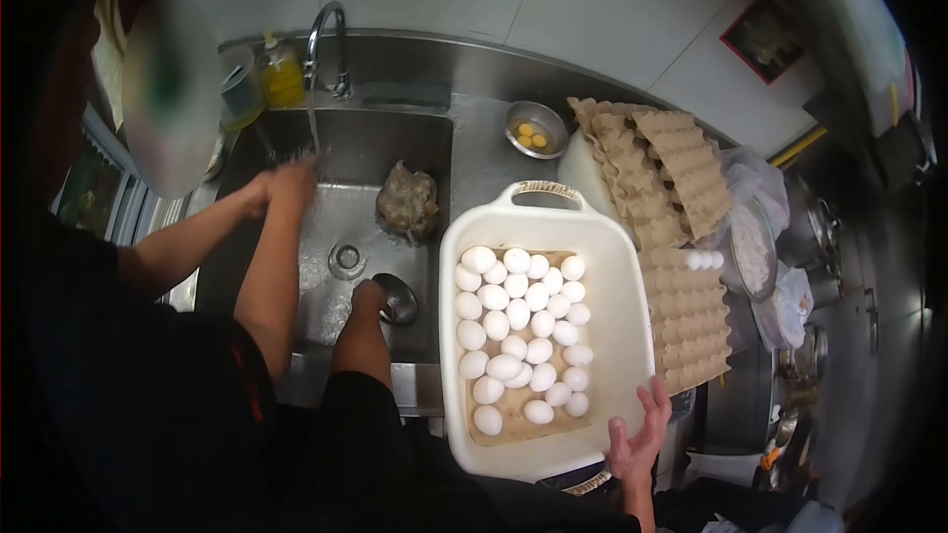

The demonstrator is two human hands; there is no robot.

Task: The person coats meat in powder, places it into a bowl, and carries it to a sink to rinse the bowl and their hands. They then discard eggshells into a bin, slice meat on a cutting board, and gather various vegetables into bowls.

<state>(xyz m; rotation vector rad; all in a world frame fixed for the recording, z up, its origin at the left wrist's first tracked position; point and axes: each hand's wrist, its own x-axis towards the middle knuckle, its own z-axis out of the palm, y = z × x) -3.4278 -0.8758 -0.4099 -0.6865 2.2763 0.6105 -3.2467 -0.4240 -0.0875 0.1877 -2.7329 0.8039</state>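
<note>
My left hand (pixel 370 298) reaches down into the steel sink (pixel 346 207), closed at the edge of a small, tilted metal bowl (pixel 399 300); most of its fingers are hidden. My right hand (pixel 639 434) is raised at the near right corner of a cream plastic basin (pixel 620 326), fingers spread, holding nothing. Many white eggs (pixel 517 313) lie on a brown sheet in this basin. Another person's hands (pixel 284 186) are together under the running tap (pixel 324 44) on the left. A plastic bag with dark contents (pixel 407 201) sits in the sink.
Brown egg trays (pixel 681 316) are stacked right of the basin, a few eggs (pixel 703 260) on one. A steel bowl (pixel 536 129) with yolks stands behind. Yellow liquid fills a pump bottle (pixel 281 74) by the tap. A bowl of white pieces (pixel 752 247) is farther right.
</note>
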